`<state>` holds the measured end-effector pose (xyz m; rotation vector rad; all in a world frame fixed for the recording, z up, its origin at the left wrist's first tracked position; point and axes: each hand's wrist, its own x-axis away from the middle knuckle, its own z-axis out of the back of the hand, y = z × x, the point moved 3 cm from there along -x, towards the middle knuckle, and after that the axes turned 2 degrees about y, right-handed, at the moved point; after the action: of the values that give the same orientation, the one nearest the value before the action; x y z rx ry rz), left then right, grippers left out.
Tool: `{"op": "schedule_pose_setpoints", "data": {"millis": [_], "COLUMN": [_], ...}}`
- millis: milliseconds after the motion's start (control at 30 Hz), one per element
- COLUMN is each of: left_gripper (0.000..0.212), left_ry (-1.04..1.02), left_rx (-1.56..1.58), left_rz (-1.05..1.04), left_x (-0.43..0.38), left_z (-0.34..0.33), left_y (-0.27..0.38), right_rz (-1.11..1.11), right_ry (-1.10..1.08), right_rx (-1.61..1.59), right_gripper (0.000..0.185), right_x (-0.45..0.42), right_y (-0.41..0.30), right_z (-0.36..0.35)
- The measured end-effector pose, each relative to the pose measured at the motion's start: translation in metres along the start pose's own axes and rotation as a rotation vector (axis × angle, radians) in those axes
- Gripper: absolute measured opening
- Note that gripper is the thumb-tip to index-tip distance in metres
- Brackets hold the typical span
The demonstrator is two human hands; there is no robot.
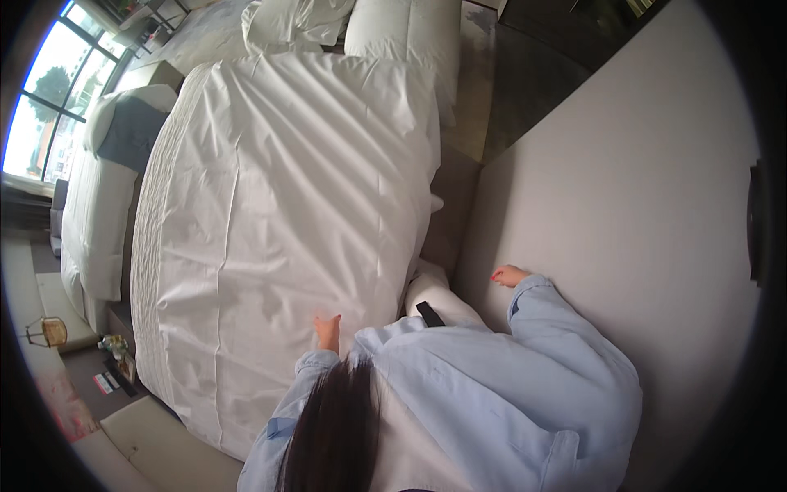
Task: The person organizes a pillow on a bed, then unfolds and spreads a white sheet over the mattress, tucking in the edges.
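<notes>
A white bed sheet [295,203] with creases and long fold lines covers the bed before me. My left hand [328,335] is low over the sheet near the bed's close side, thumb and fingers apart, with nothing seen in it; whether it touches the cloth is unclear. Beside the bed, in front of the pale wall [615,160], hangs my right hand [511,276]. Its fingers are loosely curled and I see no object in it. Along the far left side, the quilted edge [147,258] of a mattress cover shows beyond the sheet.
White bedding [403,27] is heaped past the bed's foot. A second bed [98,215] with a dark runner [132,129] stands by the window [61,92]. Between the headboards, a nightstand [92,369] carries small items. The wall runs close on my right.
</notes>
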<state>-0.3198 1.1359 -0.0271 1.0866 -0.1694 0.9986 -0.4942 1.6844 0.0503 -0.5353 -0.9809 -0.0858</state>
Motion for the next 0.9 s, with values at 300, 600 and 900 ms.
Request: {"op": "schedule_pose_setpoints", "data": {"millis": [300,600,900], "left_gripper": [0.082,0.105,0.095], "left_ry": [-0.122,-0.166,-0.138], "left_rx": [-0.385,-0.755,-0.837], "left_rz": [-0.268,-0.275,-0.029], "left_x": [-0.045,-0.103,-0.101], "left_z": [-0.083,-0.120,-0.136], "left_y": [0.220,0.289,0.296], "right_rz": [-0.148,-0.063,-0.155], "right_ry": [0.071,0.356,0.645], "right_rx": [-0.293,-0.256,-0.393], "right_gripper": [0.021,0.019,0.053], "right_x": [-0.015,-0.060,-0.321], "right_y": [0.025,-0.042,-0.160], "right_z": [0.066,0.185,0.263]}}
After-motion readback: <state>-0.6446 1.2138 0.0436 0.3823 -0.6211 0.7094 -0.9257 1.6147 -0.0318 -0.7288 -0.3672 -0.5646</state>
